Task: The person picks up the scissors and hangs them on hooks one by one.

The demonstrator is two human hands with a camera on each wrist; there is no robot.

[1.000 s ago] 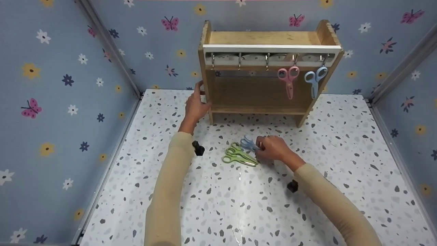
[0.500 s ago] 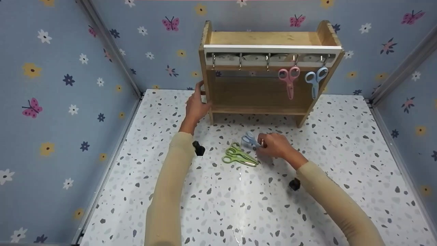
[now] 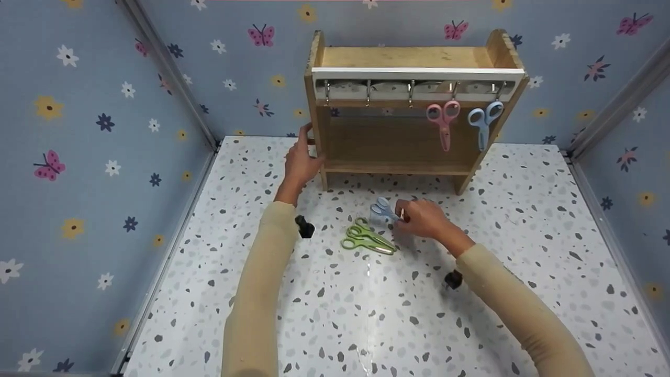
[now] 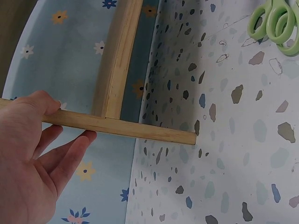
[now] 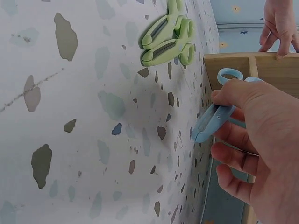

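My left hand point(image 3: 301, 162) grips the left side panel of a wooden rack point(image 3: 398, 170), thumb on one face and fingers on the other in the left wrist view. Between thumb and fingers, my right hand point(image 3: 425, 218) pinches a pair of light blue scissors point(image 5: 212, 125) by the blade part. Their handle loops point left in the head view, and they are held above the table. Two pairs of green scissors point(image 3: 369, 244) lie side by side on the table, just left of the right hand.
Pink scissors point(image 3: 444, 125) and another blue pair of scissors point(image 3: 482, 131) hang from the two rightmost hooks of the rack's white rail point(image 3: 361, 75). Three bare hooks point(image 3: 368, 94) are to their left. Patterned walls point(image 3: 104, 209) enclose the speckled table point(image 3: 314, 324).
My right hand has lifted the blue scissors slightly and moved them away from the green ones, toward the rack. The left hand has stayed on the panel.
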